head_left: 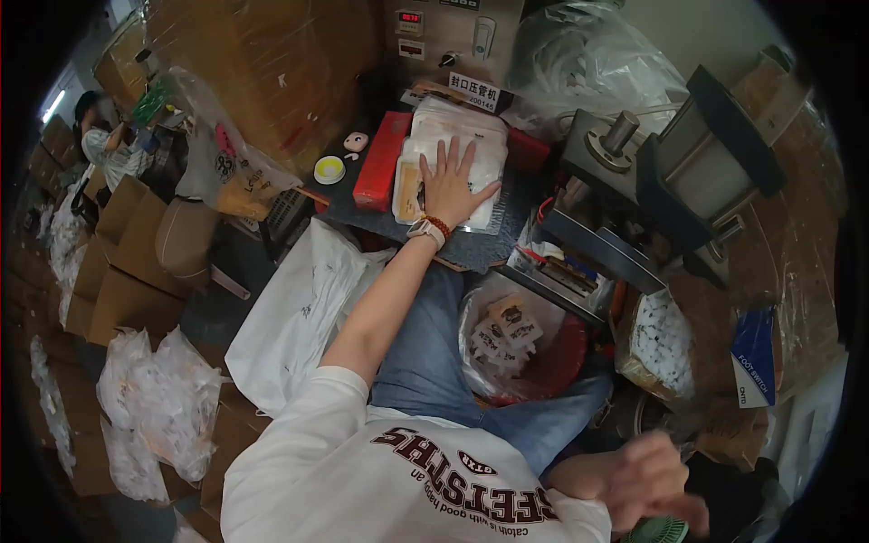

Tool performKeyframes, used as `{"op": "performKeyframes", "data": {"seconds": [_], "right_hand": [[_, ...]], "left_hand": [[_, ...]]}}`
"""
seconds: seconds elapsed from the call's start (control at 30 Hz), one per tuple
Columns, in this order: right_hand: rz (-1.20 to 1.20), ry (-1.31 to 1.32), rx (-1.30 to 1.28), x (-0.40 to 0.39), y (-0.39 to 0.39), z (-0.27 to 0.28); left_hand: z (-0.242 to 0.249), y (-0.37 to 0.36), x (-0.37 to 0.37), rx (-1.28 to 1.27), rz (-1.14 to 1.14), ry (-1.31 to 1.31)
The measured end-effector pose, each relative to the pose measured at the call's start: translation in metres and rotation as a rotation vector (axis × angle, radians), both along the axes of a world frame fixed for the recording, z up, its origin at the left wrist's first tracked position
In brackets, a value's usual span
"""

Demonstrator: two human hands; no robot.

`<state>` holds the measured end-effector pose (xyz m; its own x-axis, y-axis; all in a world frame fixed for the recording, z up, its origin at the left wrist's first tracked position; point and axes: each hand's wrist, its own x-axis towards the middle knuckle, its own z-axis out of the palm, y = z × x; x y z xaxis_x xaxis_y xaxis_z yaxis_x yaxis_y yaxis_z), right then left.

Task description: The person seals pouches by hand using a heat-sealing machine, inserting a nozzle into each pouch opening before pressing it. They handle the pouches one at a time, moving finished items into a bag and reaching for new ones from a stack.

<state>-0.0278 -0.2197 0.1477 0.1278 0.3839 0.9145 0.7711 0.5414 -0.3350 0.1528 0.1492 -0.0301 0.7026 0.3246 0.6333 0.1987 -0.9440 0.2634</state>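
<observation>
Our left hand (pixel 448 190) spreads over stacked, translucent flat plastic pouches (pixel 459 128) beside the long red box (pixel 381 161); our right hand (pixel 650 480), apart, blurs, grip unclear. Pouches seem light, slippery, best held at edges.

We look from the wearer's head, forward and steeply down, at about arm's length from the stack of flat packs (pixel 457 122). Our single wide, round-edged view takes in the shirt (pixel 453 480) closest, this side of the stack, and cartons (pixel 131 262) farther left of it.
</observation>
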Motion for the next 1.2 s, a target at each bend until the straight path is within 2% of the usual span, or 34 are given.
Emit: {"op": "performKeyframes", "data": {"seconds": [0.07, 0.13, 0.2, 0.23, 0.3, 0.33, 0.37, 0.4, 0.43, 0.5, 0.57, 0.63, 0.7, 0.73, 0.8, 0.83, 0.9, 0.93, 1.0, 1.03, 1.07, 1.17, 1.2], "right_hand": [[-0.663, 0.15, -0.079, 0.023, -0.025, -0.05], [-1.006, 0.608, -0.316, 0.069, -0.036, -0.072], [-1.231, 0.633, -0.583, 0.119, -0.062, -0.111], [-1.231, 0.638, -0.581, 0.139, -0.076, -0.133], [-1.488, -0.113, -0.802, 0.166, -0.095, -0.165], [-1.495, -0.106, -0.799, 0.166, -0.089, -0.157], [-1.458, 0.055, -0.874, 0.164, -0.08, -0.15], [-1.413, 0.218, -0.944, 0.16, -0.074, -0.143], [-1.417, 0.231, -0.937, 0.157, -0.073, -0.141], [-1.364, 0.377, -0.97, 0.158, -0.07, -0.138], [-1.331, 0.417, -0.887, 0.157, -0.076, -0.142], [-1.298, 0.464, -0.819, 0.157, -0.082, -0.145], [-1.364, 0.353, -0.996, 0.156, -0.086, -0.143], [-1.362, 0.36, -1.006, 0.155, -0.084, -0.142], [-1.485, 0.166, -0.756, 0.152, -0.075, -0.139], [-1.496, 0.171, -0.762, 0.142, -0.067, -0.128], [-1.266, 0.526, -0.29, 0.104, -0.04, -0.098], [-1.083, 0.718, -0.059, 0.085, -0.026, -0.095], [-0.715, 0.86, 0.075, 0.05, -0.003, -0.095], [-0.649, 0.8, 0.095, 0.038, 0.012, -0.101], [-0.694, 0.668, 0.008, 0.031, 0.024, -0.1], [-0.788, 0.228, -0.184, 0.041, 0.053, -0.107], [-0.801, 0.233, -0.189, 0.041, 0.055, -0.107]], "left_hand": [[0.002, -0.003, -0.001, -0.021, 0.002, -0.033], [0.005, -0.001, -0.003, -0.027, 0.004, -0.054], [0.005, -0.003, -0.007, -0.056, -0.039, -0.095], [0.004, -0.005, -0.01, -0.053, -0.04, -0.092], [0.005, -0.003, -0.018, -0.077, -0.134, -0.229], [0.01, -0.009, -0.03, -0.074, -0.14, -0.232], [0.013, -0.016, -0.046, -0.068, -0.149, -0.226], [0.015, -0.024, -0.064, 0.025, -0.103, -0.127], [0.014, -0.029, -0.08, 0.122, -0.055, -0.034], [-0.021, -0.033, -0.112, 0.137, -0.167, 0.262], [-0.019, -0.041, -0.142, 0.129, -0.292, 0.281], [-0.021, -0.034, -0.153, 0.163, -0.379, 0.147], [-0.017, -0.037, -0.157, 0.059, -0.386, 0.021], [-0.012, -0.038, -0.159, 0.054, -0.389, 0.031], [-0.005, -0.04, -0.157, 0.026, -0.397, 0.088], [-0.004, -0.04, -0.156, 0.021, -0.407, 0.076], [0.004, -0.045, -0.159, -0.171, -0.427, 0.045], [0.009, -0.054, -0.161, -0.423, -0.437, -0.017], [0.02, -0.074, -0.17, -0.664, -0.454, -0.059], [0.03, -0.084, -0.175, -0.625, -0.467, -0.045], [0.036, -0.093, -0.177, -0.651, -0.491, -0.015], [0.048, -0.111, -0.178, -0.294, -0.619, -0.125], [0.052, -0.115, -0.18, -0.301, -0.63, -0.12]]}}
